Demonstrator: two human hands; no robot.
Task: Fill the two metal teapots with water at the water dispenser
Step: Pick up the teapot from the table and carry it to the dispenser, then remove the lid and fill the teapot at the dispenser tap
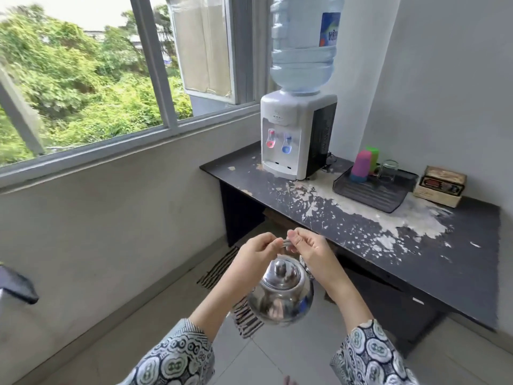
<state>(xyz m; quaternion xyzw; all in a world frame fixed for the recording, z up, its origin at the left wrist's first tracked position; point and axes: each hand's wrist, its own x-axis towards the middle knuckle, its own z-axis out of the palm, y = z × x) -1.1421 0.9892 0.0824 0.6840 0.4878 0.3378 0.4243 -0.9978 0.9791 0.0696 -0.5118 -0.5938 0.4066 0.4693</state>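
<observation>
A shiny metal teapot (pixel 280 293) with its lid on hangs in the air over the floor, in front of the table. My left hand (pixel 256 252) and my right hand (pixel 306 247) both pinch its thin wire handle from either side. A sliver of metal behind my right wrist may be a second teapot; I cannot tell. The white water dispenser (pixel 295 134) stands on the far left end of the black table (pixel 416 259), with a red tap and a blue tap above its drip tray and a large water bottle (pixel 304 43) on top.
A dark tray (pixel 369 190) on the table carries a pink cup, a green cup and a glass. A small box (pixel 441 184) sits to its right. A striped mat (pixel 222 268) lies on the tiled floor. The window wall is at the left.
</observation>
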